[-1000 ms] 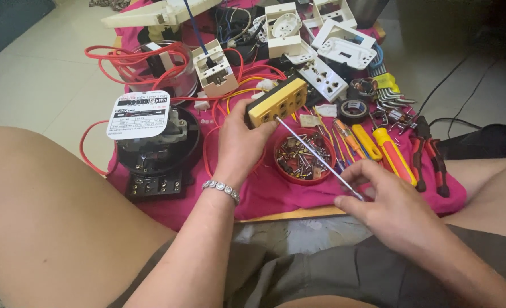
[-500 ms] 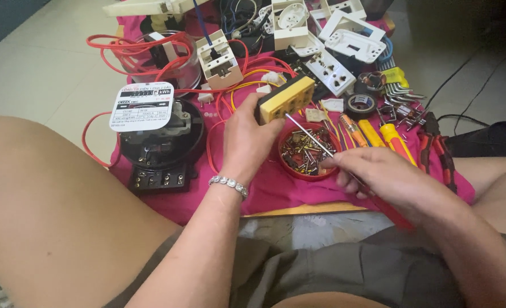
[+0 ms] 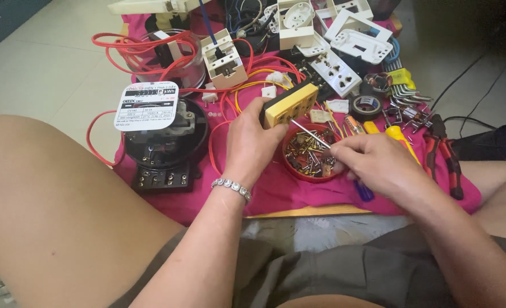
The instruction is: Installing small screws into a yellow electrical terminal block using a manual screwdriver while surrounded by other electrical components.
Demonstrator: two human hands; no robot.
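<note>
**Screwdriver tip drawn back from the yellow block to the screw dish**

The yellow rectangular plastic terminal block [image 3: 290, 104] sits clamped in the left hand [image 3: 247, 145], fingers wrapped round its near end, the wrist with its beaded bracelet [image 3: 231, 187] resting on the pink cloth [image 3: 276, 191]. The right hand [image 3: 372, 162] is closed round a slim metal-shafted screwdriver [image 3: 310, 134], whose blue handle end pokes out below the palm. A second ago that shaft lay long and slanting, the right hand low and far from the block; half a second ago it had closed in. Now the right hand sits just right of the left, fingertips over the round red dish of loose screws [image 3: 310, 154], and the shaft points up-left, its tip just below the block's lower edge. I judge that the hand is picking out or seating a screw rather than driving one; whether the tip touches the block cannot be told.

Beyond the left hand, further left, stands a black round electricity meter [image 3: 164, 142] with a white label. Ahead of both hands lie red wires [image 3: 127, 48] and white plastic socket plates [image 3: 335, 71]. Right of the right hand lie a roll of black tape [image 3: 367, 105], a yellow-handled screwdriver [image 3: 398, 134] and red-handled pliers [image 3: 444, 157].
</note>
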